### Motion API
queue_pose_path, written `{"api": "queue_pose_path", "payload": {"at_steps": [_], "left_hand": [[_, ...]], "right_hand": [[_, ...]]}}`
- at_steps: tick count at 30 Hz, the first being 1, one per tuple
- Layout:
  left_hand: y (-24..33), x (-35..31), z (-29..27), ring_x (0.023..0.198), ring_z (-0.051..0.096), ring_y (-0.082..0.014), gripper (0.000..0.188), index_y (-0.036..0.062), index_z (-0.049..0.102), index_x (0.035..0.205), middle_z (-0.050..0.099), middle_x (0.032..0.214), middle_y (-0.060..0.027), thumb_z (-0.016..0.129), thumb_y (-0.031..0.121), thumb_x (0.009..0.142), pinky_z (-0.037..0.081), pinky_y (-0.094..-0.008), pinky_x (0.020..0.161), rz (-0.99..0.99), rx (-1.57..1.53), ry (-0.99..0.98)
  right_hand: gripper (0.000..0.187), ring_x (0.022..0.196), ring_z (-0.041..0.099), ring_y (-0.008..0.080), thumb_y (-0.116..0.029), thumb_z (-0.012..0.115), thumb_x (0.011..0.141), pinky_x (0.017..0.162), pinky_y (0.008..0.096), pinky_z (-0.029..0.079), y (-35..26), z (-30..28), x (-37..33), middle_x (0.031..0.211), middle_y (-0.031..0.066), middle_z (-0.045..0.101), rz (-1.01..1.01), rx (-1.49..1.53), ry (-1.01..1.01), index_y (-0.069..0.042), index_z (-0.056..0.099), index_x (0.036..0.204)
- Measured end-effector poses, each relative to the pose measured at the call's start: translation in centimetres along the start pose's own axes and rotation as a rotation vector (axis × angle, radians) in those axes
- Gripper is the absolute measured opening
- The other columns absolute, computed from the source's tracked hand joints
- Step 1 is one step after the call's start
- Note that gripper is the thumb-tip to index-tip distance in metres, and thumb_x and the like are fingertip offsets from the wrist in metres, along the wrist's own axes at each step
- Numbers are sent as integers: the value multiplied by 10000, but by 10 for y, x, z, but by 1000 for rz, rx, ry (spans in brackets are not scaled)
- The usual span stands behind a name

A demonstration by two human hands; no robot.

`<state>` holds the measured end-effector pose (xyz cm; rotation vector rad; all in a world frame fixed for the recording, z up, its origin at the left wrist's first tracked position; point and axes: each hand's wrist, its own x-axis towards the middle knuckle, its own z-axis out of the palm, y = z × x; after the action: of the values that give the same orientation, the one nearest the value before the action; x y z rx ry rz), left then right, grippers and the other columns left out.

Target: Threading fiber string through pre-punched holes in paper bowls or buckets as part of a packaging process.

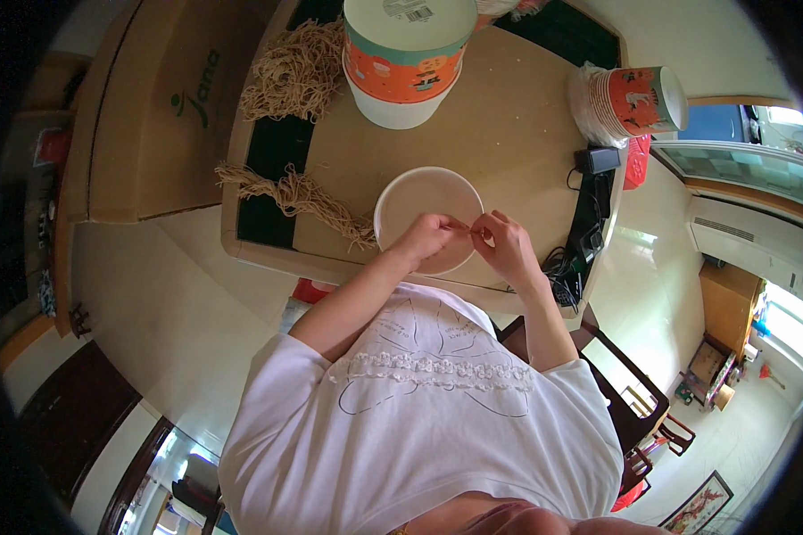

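In front of me on the table stands a round white paper tub, its open mouth facing up. My left hand is over the tub with thumb and fingers pinched together. Close by on the right, my right hand pinches too, at the tub's right rim. The fingertips of both hands nearly meet; what they hold is too small to make out. Left of the tub lies a loose bundle of tan cord, its cut ends reaching toward the tub.
Upside-down tubs with orange and green print are stacked at the back. A heap of tan cord lies back left, beside a large cardboard box. A bagged stack of printed tubs, a black adapter and cables line the right edge.
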<state>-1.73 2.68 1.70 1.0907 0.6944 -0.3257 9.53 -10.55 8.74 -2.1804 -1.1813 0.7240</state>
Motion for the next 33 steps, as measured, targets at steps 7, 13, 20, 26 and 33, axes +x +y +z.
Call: {"api": "queue_pose_path", "payload": {"at_steps": [7, 13, 20, 26, 33], "left_hand": [[-23, 20, 5, 593, 463, -24, 153, 48, 661, 974, 603, 770, 38, 656, 128, 843, 370, -190, 513, 138, -47, -50], [-5, 7, 5, 632, 493, -36, 132, 46, 666, 940, 598, 769, 37, 661, 136, 844, 394, -198, 555, 96, 52, 15], [-4, 8, 8, 517, 423, -17, 144, 60, 673, 896, 548, 668, 65, 693, 189, 835, 312, -186, 448, 80, -55, -31], [-2, 8, 11, 480, 400, -17, 140, 57, 669, 885, 539, 645, 60, 685, 189, 841, 283, -189, 418, 60, -54, 19], [1, 2, 6, 480, 410, -21, 92, 70, 665, 901, 547, 659, 51, 649, 144, 848, 288, -189, 409, 96, -11, 54]], "right_hand": [[88, 716, 604, 323, -78, 618, 772, 644, 400, 493, 1, 2, -1, 791, 142, 589, 8, 4, 7, -40, 615, 852], [85, 719, 602, 330, -70, 606, 778, 647, 403, 495, -1, 0, -1, 810, 144, 596, 45, 18, 13, -37, 623, 854], [88, 722, 604, 330, -62, 597, 779, 653, 400, 496, -1, 0, -1, 809, 147, 598, 50, 2, 19, -35, 629, 856], [93, 721, 609, 320, -58, 596, 778, 652, 390, 500, -5, -4, -1, 806, 142, 601, 64, 48, 16, -38, 624, 864], [82, 708, 603, 310, -105, 619, 778, 634, 399, 492, 4, 3, -1, 786, 120, 600, 21, -29, 8, -73, 618, 853]]}}
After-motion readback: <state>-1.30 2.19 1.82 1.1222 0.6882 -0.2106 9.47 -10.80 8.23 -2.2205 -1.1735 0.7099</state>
